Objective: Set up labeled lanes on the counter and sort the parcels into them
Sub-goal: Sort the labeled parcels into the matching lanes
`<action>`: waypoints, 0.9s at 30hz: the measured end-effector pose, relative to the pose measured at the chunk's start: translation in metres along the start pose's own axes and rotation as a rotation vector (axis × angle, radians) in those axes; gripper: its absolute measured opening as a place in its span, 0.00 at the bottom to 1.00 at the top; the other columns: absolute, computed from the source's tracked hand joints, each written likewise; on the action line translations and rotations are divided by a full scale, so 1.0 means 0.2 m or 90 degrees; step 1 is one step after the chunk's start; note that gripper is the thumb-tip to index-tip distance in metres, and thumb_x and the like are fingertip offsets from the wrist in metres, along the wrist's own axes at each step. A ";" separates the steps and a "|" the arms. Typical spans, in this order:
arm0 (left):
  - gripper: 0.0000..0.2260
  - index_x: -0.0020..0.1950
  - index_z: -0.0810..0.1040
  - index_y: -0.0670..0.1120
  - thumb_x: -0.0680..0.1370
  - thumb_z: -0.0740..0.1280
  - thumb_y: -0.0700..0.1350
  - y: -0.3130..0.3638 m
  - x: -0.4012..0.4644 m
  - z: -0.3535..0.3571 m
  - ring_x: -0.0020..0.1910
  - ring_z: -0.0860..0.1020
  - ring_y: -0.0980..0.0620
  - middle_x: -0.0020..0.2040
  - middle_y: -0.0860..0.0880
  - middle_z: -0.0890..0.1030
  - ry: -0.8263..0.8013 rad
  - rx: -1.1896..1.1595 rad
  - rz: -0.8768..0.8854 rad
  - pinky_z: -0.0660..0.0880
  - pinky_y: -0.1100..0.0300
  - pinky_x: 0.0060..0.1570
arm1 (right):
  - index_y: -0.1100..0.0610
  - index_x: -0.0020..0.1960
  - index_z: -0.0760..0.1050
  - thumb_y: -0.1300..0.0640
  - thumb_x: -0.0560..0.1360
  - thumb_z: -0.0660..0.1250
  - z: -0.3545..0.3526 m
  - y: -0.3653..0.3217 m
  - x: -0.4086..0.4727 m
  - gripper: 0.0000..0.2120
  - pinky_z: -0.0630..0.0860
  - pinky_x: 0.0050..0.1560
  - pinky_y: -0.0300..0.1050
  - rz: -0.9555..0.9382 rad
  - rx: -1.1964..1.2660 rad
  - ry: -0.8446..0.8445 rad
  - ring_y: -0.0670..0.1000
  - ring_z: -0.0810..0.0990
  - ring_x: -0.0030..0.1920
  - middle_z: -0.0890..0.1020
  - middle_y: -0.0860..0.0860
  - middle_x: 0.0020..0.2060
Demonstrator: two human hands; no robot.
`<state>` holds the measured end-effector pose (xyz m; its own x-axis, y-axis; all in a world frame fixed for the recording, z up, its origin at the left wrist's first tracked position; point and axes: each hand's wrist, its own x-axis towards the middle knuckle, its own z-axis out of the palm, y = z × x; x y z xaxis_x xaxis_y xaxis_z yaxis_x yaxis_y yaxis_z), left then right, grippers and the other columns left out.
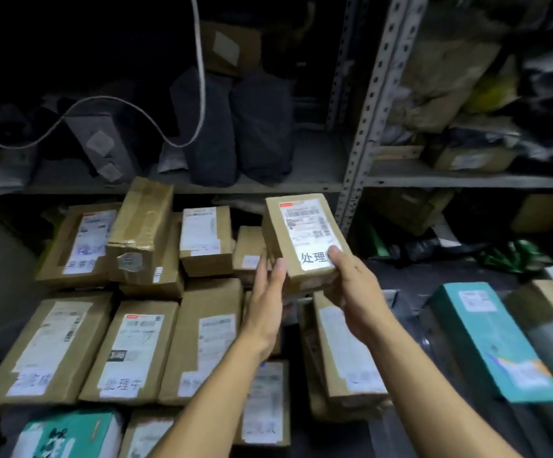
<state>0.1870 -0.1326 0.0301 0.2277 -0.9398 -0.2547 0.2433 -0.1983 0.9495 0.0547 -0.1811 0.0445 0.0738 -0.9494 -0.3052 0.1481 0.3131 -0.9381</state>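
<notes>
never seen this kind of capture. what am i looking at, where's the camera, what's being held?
No robot here: one wide-angle camera worn on a person's head looks forward and down at their bare hands. The right hand grips a small brown cardboard parcel with a white shipping label, thumb on the label; the left hand rests straight fingers against its left side. Below lie more brown labelled cardboard boxes in rows, plus a teal box on the right. Behind stand grey metal shelves full of dark bags.
</notes>
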 end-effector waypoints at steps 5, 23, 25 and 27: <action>0.36 0.78 0.59 0.60 0.72 0.60 0.69 -0.14 -0.21 0.35 0.64 0.77 0.54 0.66 0.55 0.79 -0.120 0.024 -0.038 0.75 0.52 0.58 | 0.52 0.56 0.79 0.50 0.80 0.66 -0.40 -0.01 -0.29 0.08 0.80 0.46 0.41 -0.023 -0.041 0.049 0.45 0.86 0.47 0.87 0.50 0.49; 0.35 0.78 0.60 0.59 0.72 0.59 0.67 -0.47 -0.67 1.06 0.66 0.76 0.52 0.65 0.54 0.80 -0.182 0.082 -0.049 0.71 0.48 0.67 | 0.48 0.67 0.70 0.39 0.70 0.72 -1.25 0.19 -0.73 0.29 0.79 0.52 0.49 0.065 0.163 0.103 0.56 0.82 0.58 0.82 0.51 0.60; 0.30 0.75 0.64 0.59 0.74 0.58 0.65 -0.47 -0.68 1.02 0.65 0.77 0.52 0.64 0.54 0.81 -0.157 0.091 -0.038 0.73 0.49 0.65 | 0.51 0.67 0.70 0.40 0.72 0.73 -1.24 0.22 -0.74 0.29 0.78 0.53 0.49 0.087 0.180 0.098 0.57 0.82 0.59 0.82 0.53 0.60; 0.25 0.74 0.67 0.57 0.77 0.56 0.61 -0.47 -0.69 0.98 0.65 0.78 0.54 0.64 0.54 0.81 -0.132 0.108 -0.025 0.73 0.52 0.65 | 0.54 0.67 0.70 0.45 0.75 0.70 -1.22 0.24 -0.74 0.24 0.78 0.53 0.48 0.104 0.192 0.101 0.59 0.82 0.60 0.82 0.56 0.60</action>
<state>-0.0528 -0.0381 0.0114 0.0195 -0.9638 -0.2658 0.0820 -0.2634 0.9612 -0.1898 -0.0306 0.0043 -0.0300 -0.8708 -0.4907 0.4319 0.4314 -0.7921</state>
